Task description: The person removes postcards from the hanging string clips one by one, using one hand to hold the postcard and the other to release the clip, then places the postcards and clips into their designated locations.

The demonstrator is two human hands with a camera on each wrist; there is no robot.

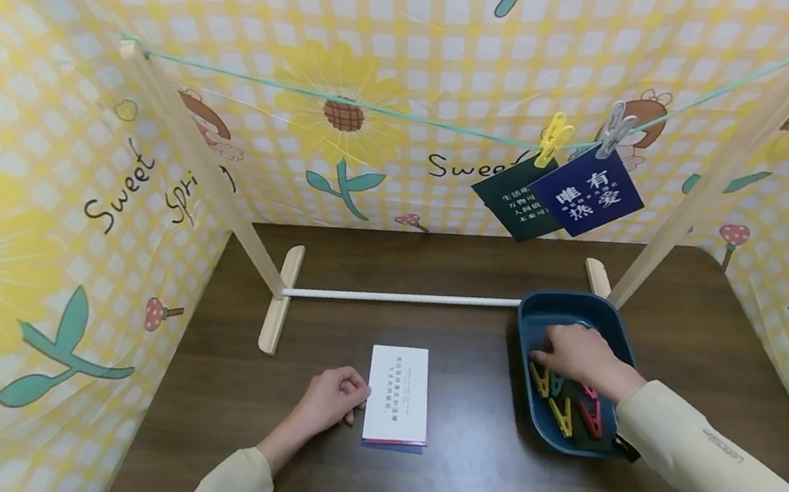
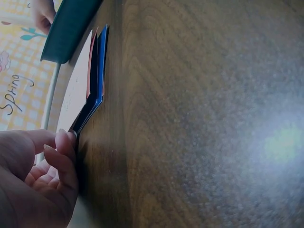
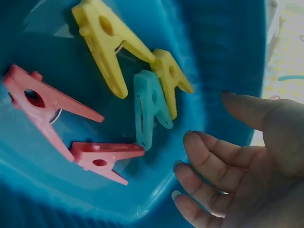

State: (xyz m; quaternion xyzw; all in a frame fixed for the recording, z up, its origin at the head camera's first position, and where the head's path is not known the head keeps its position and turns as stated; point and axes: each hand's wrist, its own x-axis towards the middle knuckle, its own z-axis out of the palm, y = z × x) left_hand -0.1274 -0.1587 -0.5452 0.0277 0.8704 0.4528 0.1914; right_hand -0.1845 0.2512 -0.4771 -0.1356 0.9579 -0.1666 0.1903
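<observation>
My left hand is at the left edge of a small stack of cards on the table. In the left wrist view its fingertips pinch the edge of the cards, which spread apart toward their far end. My right hand reaches into a dark blue plastic box, fingers loosely bent and holding nothing. The right wrist view shows clothespins beside it: a larger yellow clothespin, a smaller yellow clothespin, a teal clothespin and two pink clothespins.
A teal string runs between two wooden posts. Hanging from it are a dark green card under a yellow clip and a navy card under a grey clip. A white rod joins the posts low down.
</observation>
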